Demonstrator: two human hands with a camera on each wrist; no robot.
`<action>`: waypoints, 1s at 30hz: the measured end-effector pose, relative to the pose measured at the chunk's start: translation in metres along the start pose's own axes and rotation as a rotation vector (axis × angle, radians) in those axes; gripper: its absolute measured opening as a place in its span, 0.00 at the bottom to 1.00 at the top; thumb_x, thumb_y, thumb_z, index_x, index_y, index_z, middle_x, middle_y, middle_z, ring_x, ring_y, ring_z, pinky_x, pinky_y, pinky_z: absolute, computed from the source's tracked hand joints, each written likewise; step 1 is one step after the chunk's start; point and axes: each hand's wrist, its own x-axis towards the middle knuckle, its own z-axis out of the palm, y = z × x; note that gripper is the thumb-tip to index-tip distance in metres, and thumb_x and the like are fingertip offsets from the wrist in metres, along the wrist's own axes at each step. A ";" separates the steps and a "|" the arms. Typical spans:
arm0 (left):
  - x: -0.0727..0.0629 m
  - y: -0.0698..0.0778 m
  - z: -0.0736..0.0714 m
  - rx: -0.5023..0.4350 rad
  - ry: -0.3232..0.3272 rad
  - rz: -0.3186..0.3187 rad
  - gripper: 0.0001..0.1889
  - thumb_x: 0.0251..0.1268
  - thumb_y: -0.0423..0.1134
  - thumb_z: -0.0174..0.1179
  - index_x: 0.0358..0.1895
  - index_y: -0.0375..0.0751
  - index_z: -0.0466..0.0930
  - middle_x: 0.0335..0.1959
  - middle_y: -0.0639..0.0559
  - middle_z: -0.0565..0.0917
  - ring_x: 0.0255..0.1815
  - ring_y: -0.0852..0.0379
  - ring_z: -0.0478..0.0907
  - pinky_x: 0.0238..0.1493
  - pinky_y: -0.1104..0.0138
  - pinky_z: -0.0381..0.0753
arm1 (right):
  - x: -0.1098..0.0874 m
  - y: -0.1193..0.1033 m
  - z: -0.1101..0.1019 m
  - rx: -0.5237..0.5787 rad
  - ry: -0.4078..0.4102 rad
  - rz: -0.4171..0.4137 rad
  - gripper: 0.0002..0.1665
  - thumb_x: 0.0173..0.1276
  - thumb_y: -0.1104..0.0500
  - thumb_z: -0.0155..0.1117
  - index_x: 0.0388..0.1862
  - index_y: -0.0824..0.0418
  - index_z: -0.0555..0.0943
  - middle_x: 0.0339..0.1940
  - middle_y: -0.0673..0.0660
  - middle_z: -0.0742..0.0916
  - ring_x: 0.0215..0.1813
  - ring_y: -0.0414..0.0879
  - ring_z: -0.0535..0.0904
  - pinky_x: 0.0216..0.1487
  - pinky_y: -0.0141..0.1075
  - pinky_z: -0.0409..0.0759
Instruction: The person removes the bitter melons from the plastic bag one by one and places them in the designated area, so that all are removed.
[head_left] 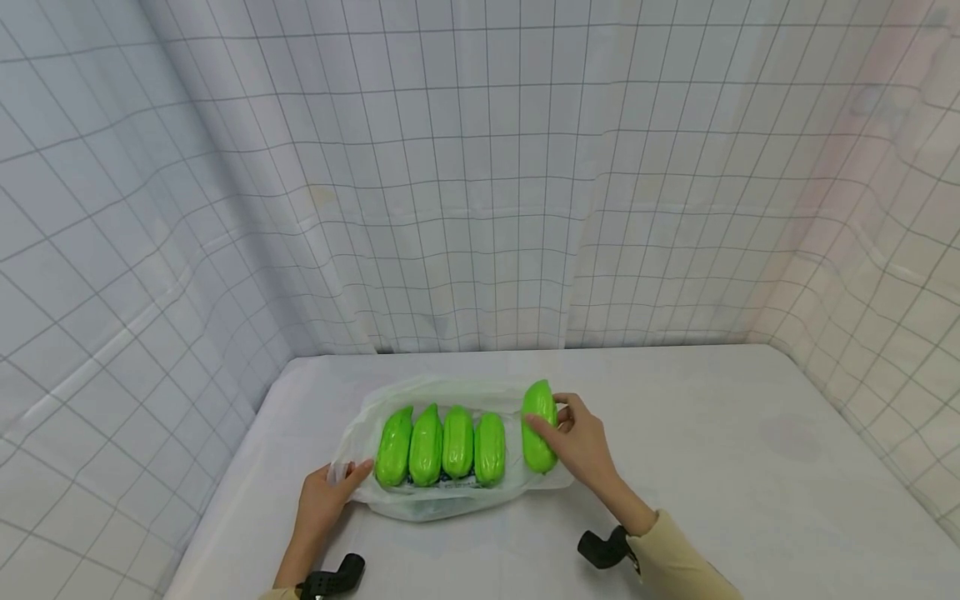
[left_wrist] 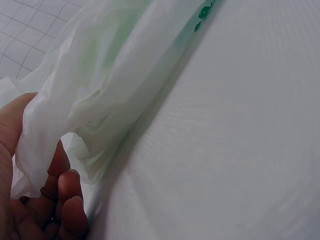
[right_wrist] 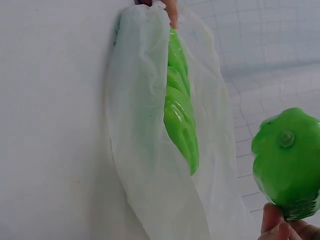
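Observation:
A thin white plastic bag [head_left: 423, 505] lies on the table with its mouth spread wide. Inside it several glossy green ribbed gourds [head_left: 457, 442] stand side by side in a row. At the bag's left end my left hand [head_left: 321, 498] pinches the edge, the plastic [left_wrist: 45, 135] bunched between thumb and curled fingers. With the thumb and fingertips of my right hand [head_left: 583, 442], I hold another green gourd [head_left: 539, 427] upright over the bag's right end. In the right wrist view, this gourd [right_wrist: 287, 160] shows a round nub on its end, apart from the row.
White cloth covers the table [head_left: 697, 450]. Grid-patterned white curtains [head_left: 465, 167] hang behind and along both sides. A black camera mount sits on each wrist, the right one [head_left: 603, 548] low over the table's front.

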 end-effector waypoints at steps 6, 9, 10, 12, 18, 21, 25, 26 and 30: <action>0.000 0.000 0.000 0.003 -0.001 0.004 0.24 0.57 0.56 0.66 0.28 0.36 0.75 0.22 0.51 0.73 0.27 0.55 0.67 0.30 0.65 0.66 | 0.001 -0.001 -0.007 0.006 0.035 0.002 0.32 0.61 0.44 0.68 0.56 0.63 0.73 0.30 0.54 0.79 0.27 0.43 0.75 0.25 0.34 0.74; 0.000 0.000 0.000 0.000 -0.005 -0.001 0.24 0.57 0.57 0.66 0.28 0.36 0.75 0.22 0.52 0.72 0.27 0.55 0.67 0.29 0.65 0.65 | 0.001 0.000 -0.011 0.002 0.038 0.010 0.33 0.62 0.44 0.67 0.56 0.64 0.73 0.31 0.54 0.80 0.28 0.43 0.75 0.26 0.34 0.74; 0.000 0.000 0.000 -0.001 -0.005 -0.001 0.24 0.57 0.57 0.66 0.28 0.36 0.75 0.21 0.52 0.72 0.27 0.55 0.66 0.29 0.65 0.65 | 0.001 0.000 -0.012 0.000 0.038 0.012 0.33 0.62 0.43 0.67 0.57 0.64 0.73 0.32 0.54 0.80 0.28 0.43 0.75 0.26 0.35 0.74; 0.000 0.000 0.000 0.000 -0.006 -0.005 0.24 0.56 0.57 0.66 0.28 0.36 0.74 0.21 0.52 0.72 0.27 0.55 0.66 0.30 0.65 0.65 | 0.001 0.002 -0.014 -0.004 0.043 0.013 0.33 0.62 0.43 0.67 0.57 0.64 0.72 0.32 0.55 0.80 0.29 0.42 0.76 0.27 0.34 0.74; 0.000 0.000 0.000 0.013 -0.009 -0.010 0.25 0.56 0.58 0.65 0.29 0.36 0.74 0.22 0.51 0.72 0.27 0.55 0.67 0.30 0.65 0.65 | 0.001 0.007 -0.022 0.002 0.067 0.018 0.33 0.63 0.44 0.66 0.58 0.64 0.72 0.33 0.56 0.80 0.29 0.43 0.76 0.26 0.34 0.75; 0.000 -0.001 0.000 0.006 -0.012 -0.007 0.25 0.56 0.58 0.65 0.29 0.36 0.74 0.21 0.52 0.71 0.27 0.55 0.66 0.29 0.65 0.65 | 0.002 0.010 -0.025 -0.002 0.084 0.024 0.33 0.63 0.44 0.66 0.58 0.63 0.72 0.33 0.56 0.80 0.28 0.43 0.76 0.26 0.34 0.75; 0.000 -0.001 0.001 -0.010 -0.004 0.004 0.25 0.56 0.58 0.66 0.25 0.38 0.73 0.18 0.53 0.69 0.24 0.56 0.65 0.27 0.66 0.64 | 0.004 0.010 -0.031 -0.016 0.100 0.032 0.33 0.65 0.44 0.64 0.60 0.63 0.71 0.34 0.57 0.80 0.29 0.44 0.76 0.25 0.34 0.75; 0.000 -0.001 0.001 -0.013 -0.003 0.009 0.25 0.56 0.58 0.66 0.24 0.38 0.73 0.18 0.54 0.68 0.24 0.56 0.64 0.27 0.66 0.64 | 0.004 0.009 -0.033 -0.017 0.100 0.035 0.33 0.65 0.44 0.63 0.60 0.63 0.71 0.34 0.57 0.81 0.29 0.44 0.76 0.25 0.34 0.75; 0.000 -0.002 0.001 -0.007 0.000 0.019 0.24 0.56 0.58 0.66 0.25 0.38 0.73 0.17 0.54 0.69 0.23 0.56 0.65 0.26 0.66 0.64 | 0.006 0.011 -0.038 -0.027 0.110 0.054 0.34 0.67 0.42 0.61 0.62 0.63 0.70 0.36 0.59 0.80 0.30 0.46 0.76 0.24 0.36 0.75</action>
